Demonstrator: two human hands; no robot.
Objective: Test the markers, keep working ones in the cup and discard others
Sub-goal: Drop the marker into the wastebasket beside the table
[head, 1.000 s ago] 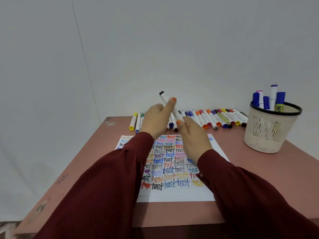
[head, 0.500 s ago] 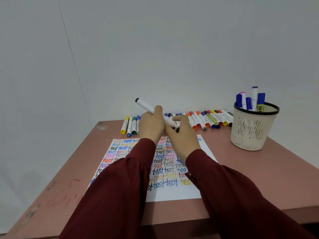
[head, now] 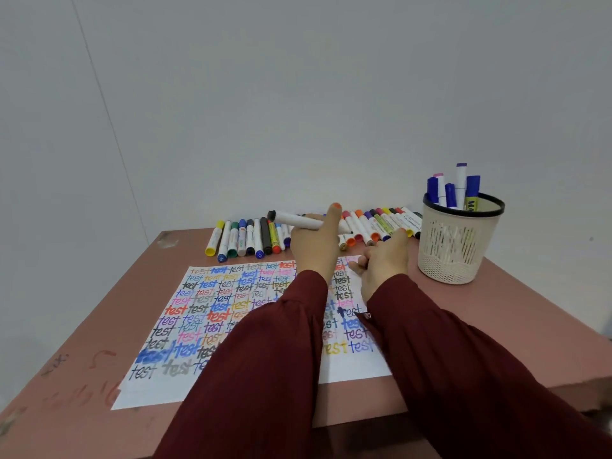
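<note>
Presently white marker [head: 298, 221] being gripped by left hand [head: 314, 250]; right hand [head: 385, 266], at 3 o'clock, curled, contents unclear; test stroke on paper [head: 231, 293] being awaited.

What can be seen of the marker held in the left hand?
The marker has a white, plastic-looking barrel with a black end pointing left. It is held nearly level, dipping slightly to the right, above the row of markers lying flat. The left hand grips its middle, index finger raised. Its right end narrows like a bare tip, but that is too small to confirm. The right hand is apart from it.
</note>
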